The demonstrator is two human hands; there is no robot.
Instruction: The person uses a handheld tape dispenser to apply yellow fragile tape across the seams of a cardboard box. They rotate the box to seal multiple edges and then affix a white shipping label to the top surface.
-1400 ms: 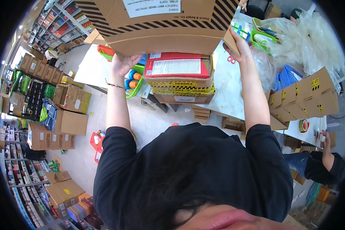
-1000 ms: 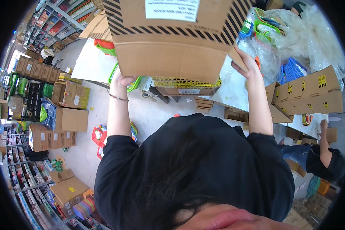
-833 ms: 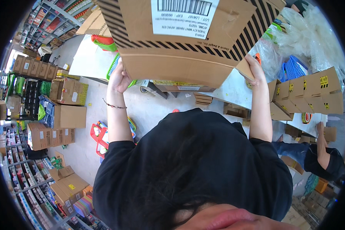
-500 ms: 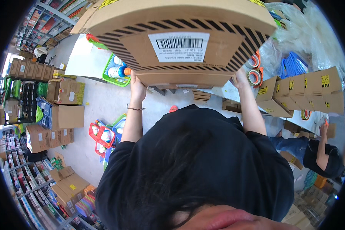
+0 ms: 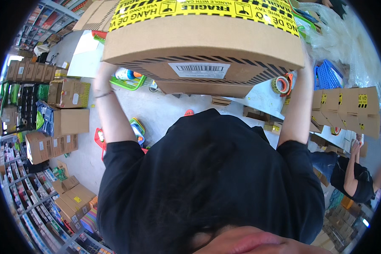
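holding the taped cardboard carton (image 5: 203, 43) at top centre, out in front of the body, left hand (image 5: 106, 70) and right hand (image 5: 305, 59) gripping opposite sides; right hand blurring, fingers mostly hiding. keeping palms low, pressure even and the carton level is probably suiting this hold best. yellow-black warning tape (image 5: 216, 7) is carrying bold print and pictograms; white barcode label (image 5: 199, 70) is showing stripes, small lines not reading clearly.
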